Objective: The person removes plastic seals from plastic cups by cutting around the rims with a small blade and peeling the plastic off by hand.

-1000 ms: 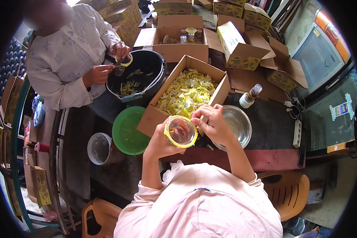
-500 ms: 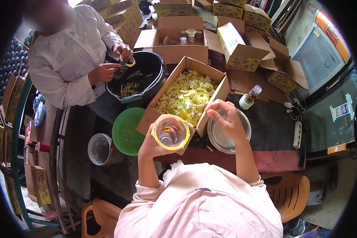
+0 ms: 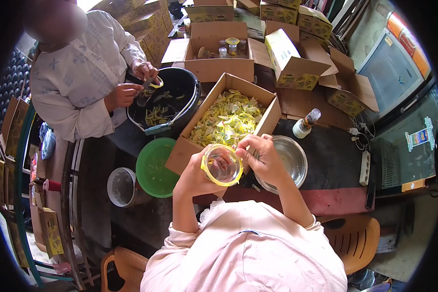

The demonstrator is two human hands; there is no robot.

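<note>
Clear cup held up off table, mouth toward camera, in front of carton of yellow scraps. Left grip: left hand wrapped round cup wall, holding it firmly. Right grip: right hand, thumb and forefinger drawn together at yellow rim; can't tell if anything's pinched.

Handling guess: light, thin plastic, smooth wall may slip; hard squeeze could buckle it. Rim likely stiffer. Best hold: broad, light wrap below rim, leaving edge free.
</note>
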